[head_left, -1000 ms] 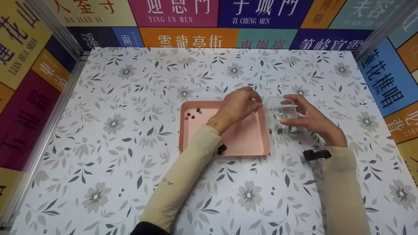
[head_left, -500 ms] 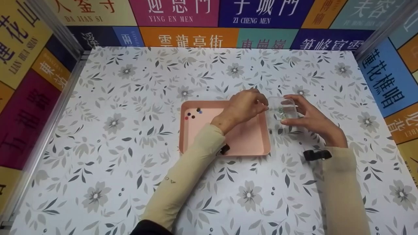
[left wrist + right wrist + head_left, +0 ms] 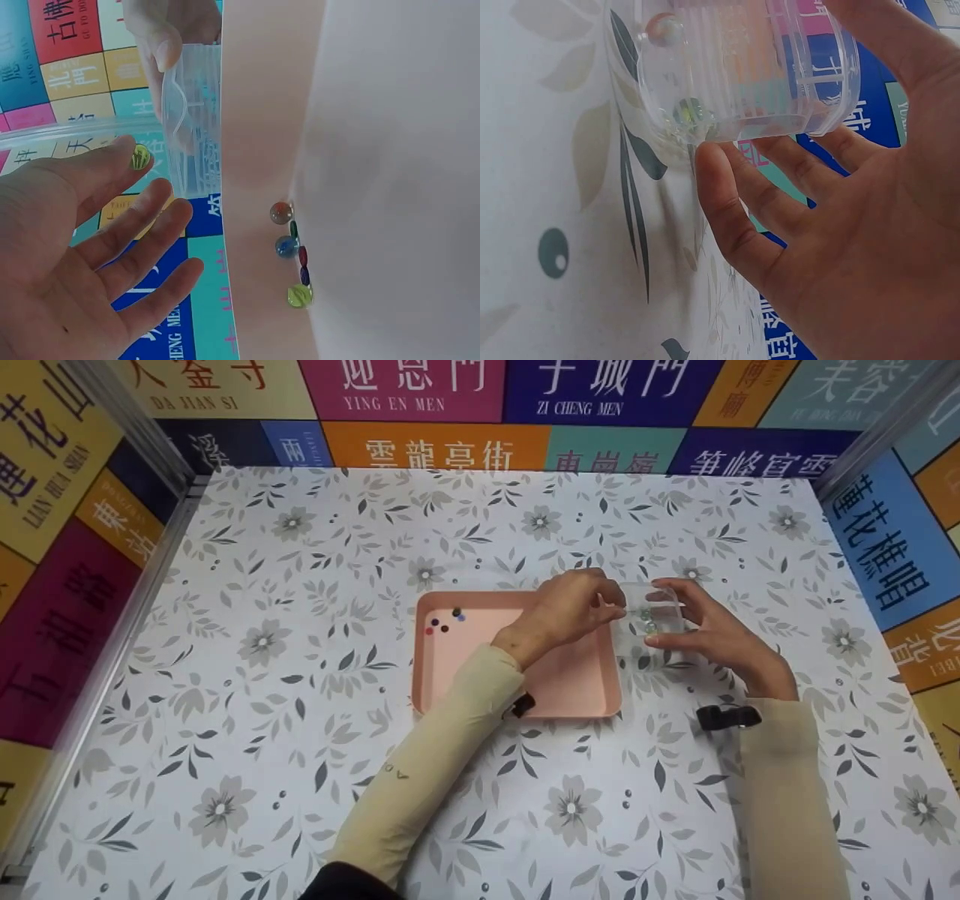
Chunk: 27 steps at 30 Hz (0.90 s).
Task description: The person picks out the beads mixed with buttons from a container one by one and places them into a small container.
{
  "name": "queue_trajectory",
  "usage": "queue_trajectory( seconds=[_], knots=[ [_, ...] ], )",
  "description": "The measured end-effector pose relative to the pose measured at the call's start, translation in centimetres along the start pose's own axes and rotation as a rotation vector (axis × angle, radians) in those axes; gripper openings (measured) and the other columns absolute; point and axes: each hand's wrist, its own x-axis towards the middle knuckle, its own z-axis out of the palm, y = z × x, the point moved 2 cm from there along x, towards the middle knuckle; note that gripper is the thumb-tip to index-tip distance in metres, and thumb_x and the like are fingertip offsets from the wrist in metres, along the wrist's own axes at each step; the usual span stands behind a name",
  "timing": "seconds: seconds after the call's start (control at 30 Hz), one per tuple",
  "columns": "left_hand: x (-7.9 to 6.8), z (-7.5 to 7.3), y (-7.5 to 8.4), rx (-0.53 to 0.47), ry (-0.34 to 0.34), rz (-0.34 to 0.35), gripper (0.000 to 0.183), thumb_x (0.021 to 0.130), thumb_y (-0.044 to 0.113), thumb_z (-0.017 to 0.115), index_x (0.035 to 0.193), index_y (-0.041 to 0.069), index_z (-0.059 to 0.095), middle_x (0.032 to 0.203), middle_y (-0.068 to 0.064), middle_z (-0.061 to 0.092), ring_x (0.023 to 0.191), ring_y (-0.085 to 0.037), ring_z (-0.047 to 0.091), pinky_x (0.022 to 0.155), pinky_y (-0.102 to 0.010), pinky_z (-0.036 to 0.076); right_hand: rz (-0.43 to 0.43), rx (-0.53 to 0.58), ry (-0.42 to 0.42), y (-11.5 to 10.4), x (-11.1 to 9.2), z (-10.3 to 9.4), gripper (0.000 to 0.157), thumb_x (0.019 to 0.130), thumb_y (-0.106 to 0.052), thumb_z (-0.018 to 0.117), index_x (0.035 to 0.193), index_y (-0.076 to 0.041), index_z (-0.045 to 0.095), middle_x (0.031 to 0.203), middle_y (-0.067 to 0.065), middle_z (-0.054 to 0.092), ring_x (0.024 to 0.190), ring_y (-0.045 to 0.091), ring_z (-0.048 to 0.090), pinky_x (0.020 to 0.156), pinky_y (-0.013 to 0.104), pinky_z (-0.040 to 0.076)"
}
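Note:
My left hand (image 3: 574, 604) pinches a yellow-green glass marble (image 3: 140, 157) between thumb and forefinger; its other fingers are spread. It hovers over the pink tray's right rim, beside a clear plastic box (image 3: 634, 619). The box stands on the table against the tray's right side, with a few marbles inside, one of them green (image 3: 688, 112). My right hand (image 3: 720, 634) grips the box's right side, thumb in front and fingers behind. Along the wall of the pink tray (image 3: 517, 705) lie an orange marble (image 3: 281, 212), a blue marble (image 3: 286, 247), a yellow-green marble (image 3: 299, 295) and small coloured pieces.
A white floral cloth (image 3: 225, 720) covers the table beneath the tray and box. Colourful panels with large lettering (image 3: 439, 446) rise along the back and both sides. Each wrist wears a black strap (image 3: 727, 717).
My left hand has moved a little to the right, from above the tray to the near side of the box. The right hand and the box have stayed in place.

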Motion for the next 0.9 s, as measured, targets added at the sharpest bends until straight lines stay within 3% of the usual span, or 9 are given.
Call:
queue_trajectory(
  seconds=[0.4, 0.9],
  knots=[
    [0.34, 0.51, 0.35, 0.016, -0.044, 0.008, 0.022, 0.103, 0.029, 0.067, 0.117, 0.016, 0.078, 0.108, -0.001, 0.072, 0.094, -0.011, 0.066, 0.080, -0.021, 0.051, 0.002, 0.016, -0.001, 0.04, -0.03, 0.00, 0.084, 0.092, -0.019, 0.080, 0.159, -0.030, 0.031, 0.163, 0.002, 0.039, 0.150, 0.030, 0.041, 0.096, 0.018, 0.047],
    [0.35, 0.91, -0.23, -0.005, -0.097, -0.026, 0.024, 0.102, 0.027, 0.068, 0.120, 0.014, 0.076, 0.110, -0.003, 0.075, 0.096, -0.013, 0.066, 0.083, -0.023, 0.052, -0.005, 0.007, 0.001, -0.07, -0.06, 0.02, 0.085, 0.092, -0.019, 0.081, 0.160, -0.030, 0.032, 0.165, 0.003, 0.037, 0.152, 0.032, 0.039, 0.101, 0.024, 0.044]
  ],
)
